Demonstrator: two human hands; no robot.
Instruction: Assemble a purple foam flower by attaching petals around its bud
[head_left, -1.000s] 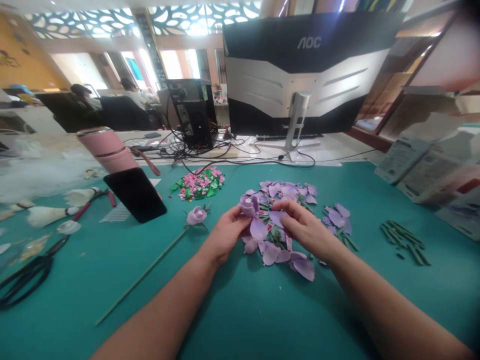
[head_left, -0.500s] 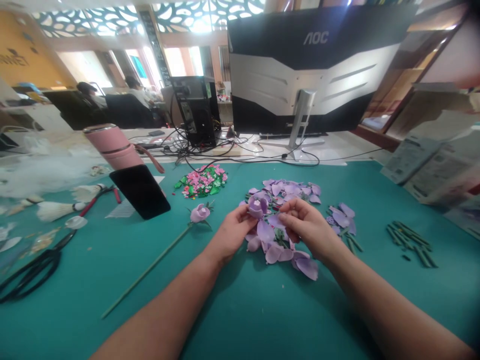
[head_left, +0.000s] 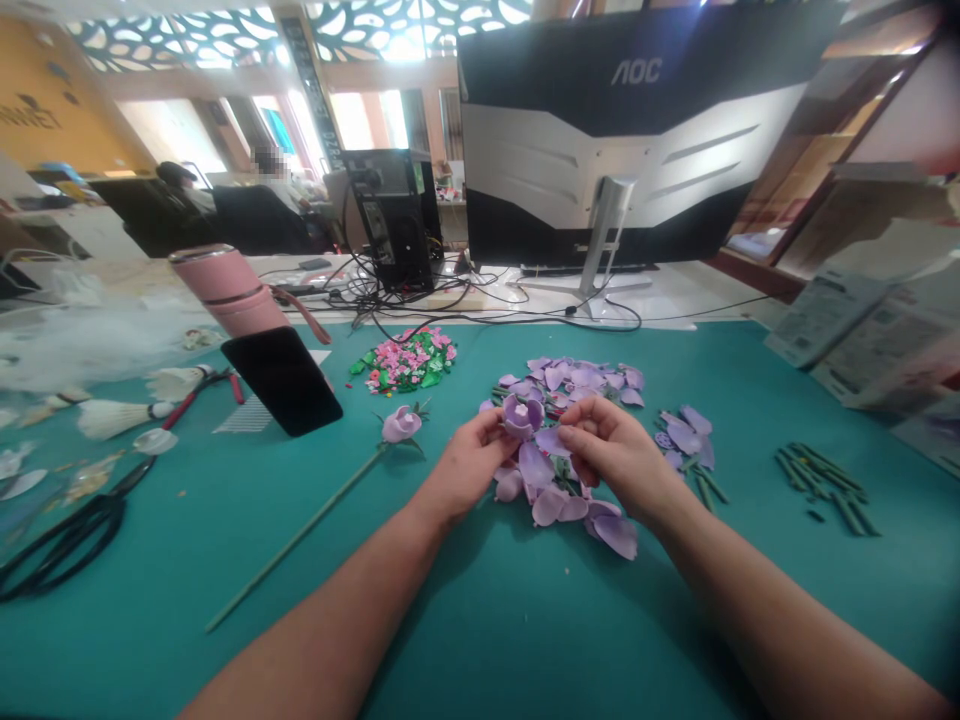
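Between the fingers of my left hand [head_left: 478,455] is a cupped purple flower [head_left: 523,415] with a pale centre. My right hand [head_left: 609,445] pinches a loose purple petal [head_left: 551,441] close to the flower's right side. Beneath and behind both hands spreads a pile of purple petals [head_left: 577,376] with green pieces among them; the hands hide part of it. A finished-looking pale purple flower [head_left: 402,425] on a long green stem [head_left: 300,540] lies to the left of my left hand.
Pink and green small pieces [head_left: 409,360] lie at the back. A phone [head_left: 282,382] leans on a pink bottle [head_left: 229,290]; black scissors [head_left: 97,520] and shuttlecocks are at left. Green stem pieces [head_left: 825,485] lie right. A monitor [head_left: 630,130] stands behind; people sit farther back.
The flower in my left hand has tilted slightly and its cup shows more. Both hands stay almost in place, and the whole view has shifted slightly.
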